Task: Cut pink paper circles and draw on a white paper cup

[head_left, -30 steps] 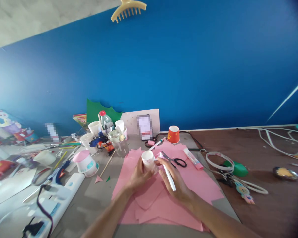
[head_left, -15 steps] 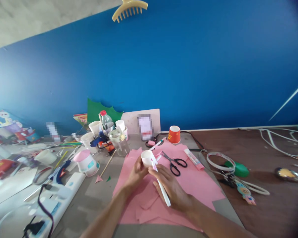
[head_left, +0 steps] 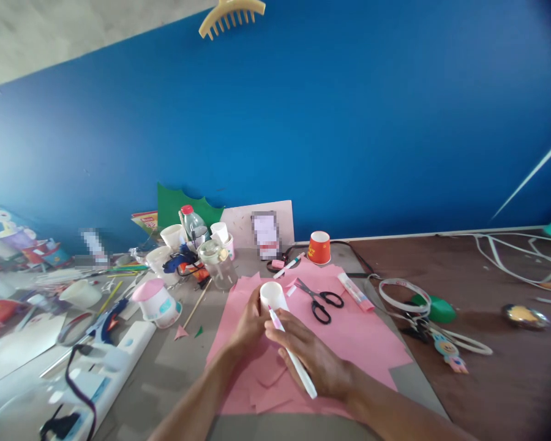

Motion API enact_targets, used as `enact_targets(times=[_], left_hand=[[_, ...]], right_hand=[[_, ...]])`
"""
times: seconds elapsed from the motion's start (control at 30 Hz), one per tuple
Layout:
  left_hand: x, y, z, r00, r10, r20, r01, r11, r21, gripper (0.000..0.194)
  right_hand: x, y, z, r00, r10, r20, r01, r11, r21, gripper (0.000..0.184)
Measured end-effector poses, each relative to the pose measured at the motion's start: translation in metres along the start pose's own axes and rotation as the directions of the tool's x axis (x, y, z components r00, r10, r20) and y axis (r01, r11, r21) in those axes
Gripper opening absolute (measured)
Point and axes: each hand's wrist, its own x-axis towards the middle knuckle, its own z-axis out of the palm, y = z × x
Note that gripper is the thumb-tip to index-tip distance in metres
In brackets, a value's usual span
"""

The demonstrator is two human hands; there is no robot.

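Note:
A small white paper cup (head_left: 272, 294) stands over the pink paper (head_left: 367, 349), with my left hand (head_left: 250, 321) wrapped around its left side. My right hand (head_left: 303, 349) grips a white marker (head_left: 299, 370) whose pink tip end points up at the cup's near side. Whether the tip touches the cup I cannot tell. Black-handled scissors (head_left: 321, 302) lie open on the paper just beyond my right hand. A glue stick (head_left: 356, 292) lies farther right, and another marker (head_left: 289, 266) rests behind the cup.
A red paper cup (head_left: 319, 247) stands at the back. To the left are a glass jar (head_left: 218, 264), a pink-topped cup (head_left: 158, 303), a wooden stick (head_left: 197, 303) and a white power strip (head_left: 114, 367). A blurred phone (head_left: 266, 234) leans at the back. Cables (head_left: 404, 294) lie on the right.
My right hand has moved left and nearer, bringing the marker's tip across to the front of the cup. The scissors' handles are now uncovered. My left hand keeps holding the cup.

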Motion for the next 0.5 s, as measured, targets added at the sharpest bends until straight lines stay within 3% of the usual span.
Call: enact_targets(times=[0.17,0.33,0.5], left_hand=[[0.004,0.006,0.002,0.999,0.010,0.052,-0.005,0.994,-0.110,0.059],[0.006,-0.011,-0.001,1.000,-0.018,0.012,0.018,1.000,0.010,0.055],[0.004,-0.014,0.000,1.000,-0.005,-0.006,0.006,0.998,0.059,0.056]], right_hand=[[0.001,0.001,0.003,1.000,0.008,0.005,-0.007,0.999,-0.054,0.046],[-0.001,0.003,0.001,0.981,0.127,-0.143,-0.143,0.984,-0.103,0.048],[-0.002,0.005,0.001,0.951,0.229,-0.209,-0.236,0.972,-0.012,0.042]])
